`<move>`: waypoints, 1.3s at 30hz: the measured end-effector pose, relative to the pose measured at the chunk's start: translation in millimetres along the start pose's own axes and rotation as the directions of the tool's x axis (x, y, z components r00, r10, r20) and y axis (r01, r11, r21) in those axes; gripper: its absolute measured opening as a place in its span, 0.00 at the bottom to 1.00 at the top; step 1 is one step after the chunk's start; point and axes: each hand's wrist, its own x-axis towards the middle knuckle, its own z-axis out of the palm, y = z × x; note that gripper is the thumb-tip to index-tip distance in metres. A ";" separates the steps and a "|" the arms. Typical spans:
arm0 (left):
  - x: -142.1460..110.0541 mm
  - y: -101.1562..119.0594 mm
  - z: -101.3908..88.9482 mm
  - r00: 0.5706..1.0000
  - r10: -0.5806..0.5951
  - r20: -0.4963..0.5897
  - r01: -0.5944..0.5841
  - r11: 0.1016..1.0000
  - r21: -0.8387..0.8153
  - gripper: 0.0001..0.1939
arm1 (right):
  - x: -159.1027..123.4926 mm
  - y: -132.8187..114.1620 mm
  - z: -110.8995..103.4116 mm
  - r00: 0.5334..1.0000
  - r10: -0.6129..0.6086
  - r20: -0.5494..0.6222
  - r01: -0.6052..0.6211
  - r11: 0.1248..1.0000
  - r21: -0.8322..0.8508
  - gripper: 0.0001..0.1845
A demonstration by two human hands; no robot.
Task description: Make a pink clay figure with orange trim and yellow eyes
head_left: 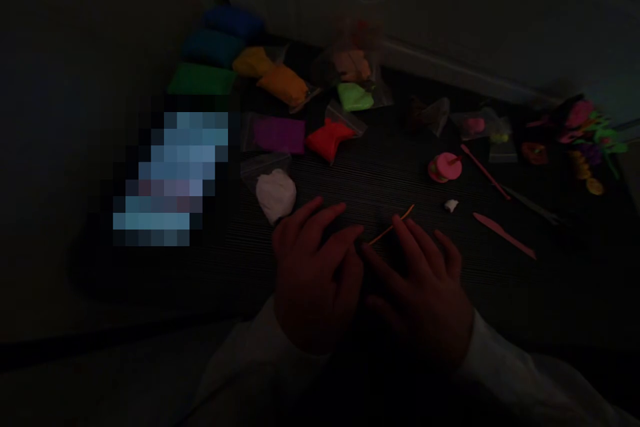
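The scene is very dark. My left hand (315,273) lies flat on the dark mat (380,180), fingers stretched forward and together. My right hand (425,287) rests beside it, its fingers reaching to a thin orange stick (393,227) that lies slanted on the mat; the fingertips touch or press it, but whether they grip it I cannot tell. A white clay lump (276,195) in a bag sits just left of my left hand. A small white clay bit (451,205) lies to the right.
Bags of clay lie at the back: red (327,139), purple (279,134), lime (355,96), orange (283,85), green (201,79), blue (234,21). A pink disc shape (445,167), pink modelling tools (504,235) and finished clay flowers (583,130) are on the right. A blurred-out patch sits at left.
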 end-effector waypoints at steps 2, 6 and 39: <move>0.0 -0.1 -0.5 1.000 0.005 0.001 -0.005 1.000 0.001 0.11 | -2.9 -0.1 0.2 1.000 0.003 0.005 -0.003 1.000 -0.001 0.28; 0.7 -1.3 -0.3 1.000 0.016 0.008 -0.016 1.000 0.010 0.11 | 3.5 -2.0 1.4 1.000 0.001 0.004 -0.001 1.000 0.001 0.29; -0.6 -1.7 0.8 1.000 0.016 0.023 -0.017 1.000 0.024 0.12 | 13.0 2.9 -3.3 0.999 0.029 -0.014 -0.029 1.000 0.007 0.28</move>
